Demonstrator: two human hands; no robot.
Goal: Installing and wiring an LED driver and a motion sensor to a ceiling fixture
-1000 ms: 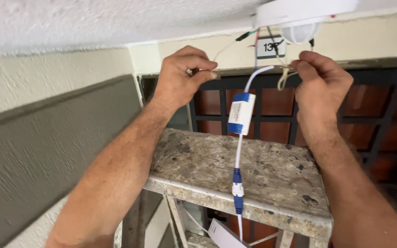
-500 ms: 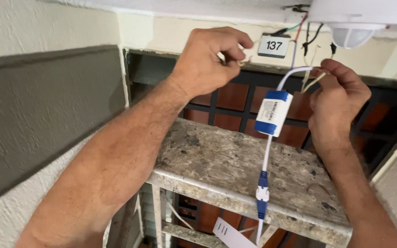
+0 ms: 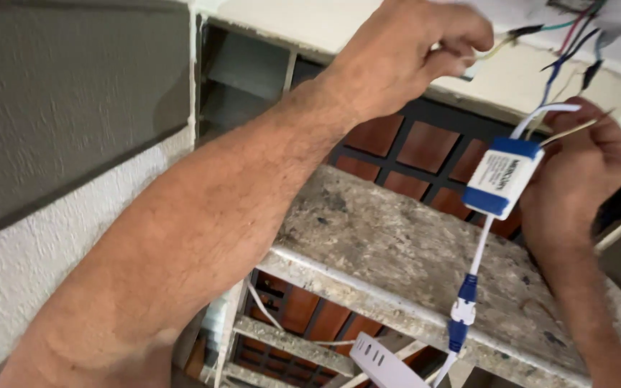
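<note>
My left hand [image 3: 404, 54] is raised to the ceiling and pinches thin wires [image 3: 519, 34] that come out of it. My right hand [image 3: 583, 169] holds the white cable and bare wire ends [image 3: 569, 129] of a small white and blue driver box [image 3: 503, 176]. The box hangs in front of my right wrist. From it a white lead runs down to a blue and white plug connector [image 3: 461, 312]. Several coloured wires [image 3: 576, 39] hang from the ceiling opening above my right hand.
A stained, paint-spattered ladder top [image 3: 404, 251] lies below my hands. A flat white panel light [image 3: 386, 366] dangles under it. A dark gate with reddish-brown panels [image 3: 425, 147] stands behind. On the left is a grey and white textured wall [image 3: 59, 144].
The view has swung down and to the right, so my arms fill more of the frame. My left hand has stayed at the ceiling wires; my right hand still holds the driver's cable.
</note>
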